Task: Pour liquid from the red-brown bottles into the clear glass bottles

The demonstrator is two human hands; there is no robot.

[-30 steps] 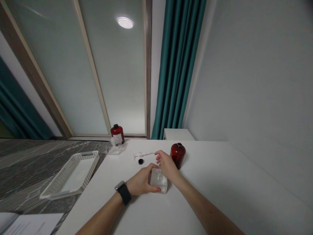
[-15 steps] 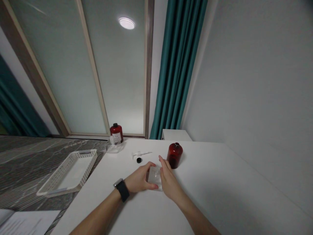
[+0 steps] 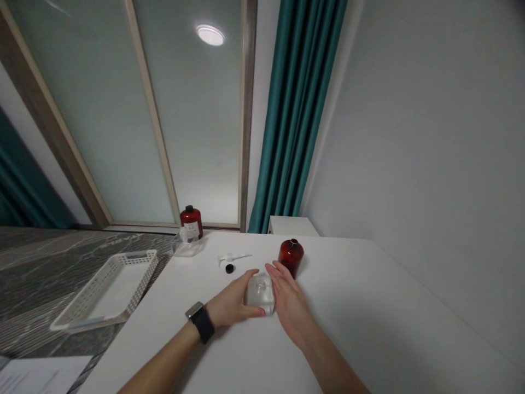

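Note:
A clear, squarish container [image 3: 260, 293] stands on the white table. My left hand [image 3: 235, 300], wearing a dark-strapped watch, curves round its left side, with thumb in front and fingers behind. My right hand [image 3: 289, 300] lies along the container's right side, fingers stretched out and palm turned toward it; whether it touches I cannot tell. Just beyond the right fingertips is an uncapped dark red bottle [image 3: 291, 255], its lower part hidden by that hand. Farther left lie a small black cap [image 3: 229, 268] and a white pump head with a thin tube [image 3: 233, 257].
At the white table's [image 3: 369, 328] far left corner, a labelled red bottle [image 3: 191, 220] with a black cap stands behind a clear tray [image 3: 186, 249] with a clear item in it. A white perforated basket [image 3: 141, 293] lies left of the table, with papers [image 3: 45, 372] nearer me.
My right hand has turned and shifted slightly right, uncovering more of the clear container. My left hand keeps its grip. The view has shifted a little.

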